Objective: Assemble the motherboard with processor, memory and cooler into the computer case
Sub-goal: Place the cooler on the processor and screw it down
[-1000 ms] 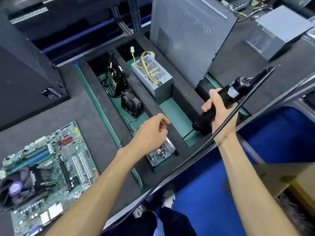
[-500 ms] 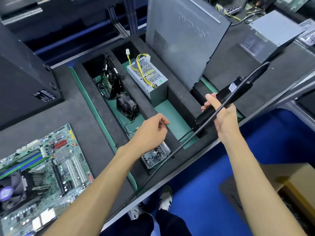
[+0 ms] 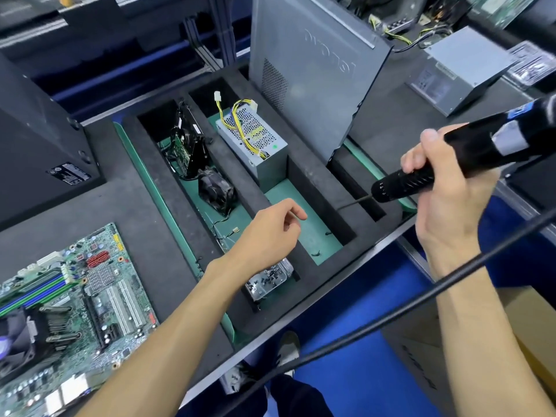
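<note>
The green motherboard (image 3: 90, 296), with its cooler (image 3: 18, 338) and memory sticks (image 3: 33, 291) fitted, lies on the foam bench at lower left. My left hand (image 3: 270, 233) hovers over the foam tray, just above a clear box of screws (image 3: 270, 281). Its thumb and forefinger pinch together on something tiny, seemingly a screw. My right hand (image 3: 451, 182) grips a black electric screwdriver (image 3: 496, 145). The thin bit (image 3: 355, 203) points left toward my left hand. A black computer case (image 3: 33, 145) stands at far left.
The foam tray's compartments hold a power supply (image 3: 252, 139), a hard drive (image 3: 188, 142) and a small fan (image 3: 216, 191). A grey case panel (image 3: 316, 70) stands upright behind them. Another power supply (image 3: 457, 70) sits far right. The screwdriver's cable (image 3: 391, 311) hangs across the bench edge.
My right hand has lifted the screwdriver out of the foam slot and swung it up and right. My left hand rose from the screw box toward the bit.
</note>
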The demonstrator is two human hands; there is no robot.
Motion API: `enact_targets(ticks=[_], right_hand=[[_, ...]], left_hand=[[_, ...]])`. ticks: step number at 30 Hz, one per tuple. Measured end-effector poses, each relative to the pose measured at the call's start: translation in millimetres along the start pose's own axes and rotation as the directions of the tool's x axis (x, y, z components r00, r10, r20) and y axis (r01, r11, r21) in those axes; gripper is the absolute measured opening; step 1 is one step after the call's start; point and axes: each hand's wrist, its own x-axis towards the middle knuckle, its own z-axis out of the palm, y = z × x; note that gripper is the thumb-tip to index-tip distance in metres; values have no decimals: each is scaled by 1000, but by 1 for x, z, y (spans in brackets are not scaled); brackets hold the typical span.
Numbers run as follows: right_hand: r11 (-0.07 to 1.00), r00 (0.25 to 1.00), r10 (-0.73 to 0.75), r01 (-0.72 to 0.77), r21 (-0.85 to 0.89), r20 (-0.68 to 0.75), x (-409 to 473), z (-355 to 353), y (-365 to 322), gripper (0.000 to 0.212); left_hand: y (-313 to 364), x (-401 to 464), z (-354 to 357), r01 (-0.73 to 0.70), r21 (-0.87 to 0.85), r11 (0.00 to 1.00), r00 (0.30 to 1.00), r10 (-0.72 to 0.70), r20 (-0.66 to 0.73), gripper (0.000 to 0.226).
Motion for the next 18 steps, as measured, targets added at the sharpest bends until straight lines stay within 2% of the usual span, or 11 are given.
enact_targets(ticks=[5, 11, 15, 18], right_hand=[[985, 991, -132, 133, -109, 21, 1, -9, -7, 29], [974, 995, -93, 101, -204, 45, 6, -12, -4, 27], [973, 989, -114, 130, -192, 91, 7, -13, -5, 27], [974, 991, -42, 67, -214, 123, 7, -17, 9, 28]], left_hand=[[9, 4, 2, -16, 3, 1000, 1000, 16, 2, 20], [14, 6, 9, -8, 16, 1000, 999, 8, 37, 20], [16, 8, 10, -9, 16, 1000, 1000, 9, 29, 19], [16, 10, 9, -5, 33, 999, 999, 4, 33, 20]])
